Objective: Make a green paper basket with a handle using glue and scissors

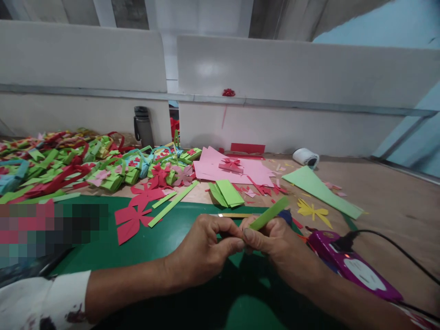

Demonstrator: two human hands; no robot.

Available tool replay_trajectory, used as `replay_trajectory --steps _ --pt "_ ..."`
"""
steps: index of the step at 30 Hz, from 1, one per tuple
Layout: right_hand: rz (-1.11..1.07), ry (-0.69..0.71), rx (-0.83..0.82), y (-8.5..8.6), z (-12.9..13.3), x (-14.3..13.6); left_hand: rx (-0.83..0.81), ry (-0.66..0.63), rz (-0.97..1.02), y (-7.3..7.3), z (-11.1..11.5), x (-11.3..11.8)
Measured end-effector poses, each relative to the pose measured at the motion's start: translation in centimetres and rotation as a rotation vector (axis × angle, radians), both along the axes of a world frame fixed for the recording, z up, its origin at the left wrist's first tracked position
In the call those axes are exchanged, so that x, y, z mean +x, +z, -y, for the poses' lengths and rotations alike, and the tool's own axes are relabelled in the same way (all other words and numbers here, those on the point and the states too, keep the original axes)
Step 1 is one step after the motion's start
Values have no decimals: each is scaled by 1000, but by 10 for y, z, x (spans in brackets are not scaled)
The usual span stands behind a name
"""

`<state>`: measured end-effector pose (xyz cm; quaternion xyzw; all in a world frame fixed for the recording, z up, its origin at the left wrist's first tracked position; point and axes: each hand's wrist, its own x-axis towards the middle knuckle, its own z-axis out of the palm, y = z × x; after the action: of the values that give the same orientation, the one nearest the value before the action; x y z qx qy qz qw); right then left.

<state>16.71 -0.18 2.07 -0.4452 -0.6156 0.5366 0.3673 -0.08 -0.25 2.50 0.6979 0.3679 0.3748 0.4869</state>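
Observation:
A light green paper strip (270, 213) slants up and to the right from between the fingers of my right hand (275, 240), the thumb pressing on its lower end. My left hand (215, 243) meets it at the fingertips, thumb and forefinger pinched together; whatever they hold is hidden. Both hands hover over a dark green cutting mat (168, 243). Just beyond them, a thin metal and yellow tool (237, 215) lies on the mat, partly covered. Also on the mat are red paper flower cut-outs (130, 220) and two narrow green strips (173, 204).
Small folded paper bags (110, 176) pile up at the left, near a grey bottle (143, 127). Pink sheets (213, 167), a folded green piece (227, 193) and a yellow flower cut-out (312, 211) lie ahead. A purple power strip (357, 266) with black cables sits right. The far left is pixelated.

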Motion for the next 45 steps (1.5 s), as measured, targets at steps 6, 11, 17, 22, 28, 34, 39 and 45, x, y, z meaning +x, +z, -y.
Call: replay_trajectory --steps 6,11,17,22,28,34,39,45 --pt "-258 -165 -48 1 -12 4 -320 42 76 6 -5 1" --pt "-354 -323 -42 15 -18 9 -431 36 9 8 -6 -6" --pt "-399 -377 -31 18 -23 11 -479 -56 42 -4 -8 -19" --pt "-448 -363 -23 15 -29 15 -566 -112 141 -13 -9 -30" --pt "-275 132 1 13 -13 10 -706 -310 392 -15 -5 -24" --pt "-112 54 213 18 -5 6 -657 -320 192 -13 -9 -11" --pt "-162 -336 139 7 -27 16 -283 139 -228 -2 -55 -18" --pt "-219 -379 109 -4 -36 19 -197 344 -492 -12 -131 -16"
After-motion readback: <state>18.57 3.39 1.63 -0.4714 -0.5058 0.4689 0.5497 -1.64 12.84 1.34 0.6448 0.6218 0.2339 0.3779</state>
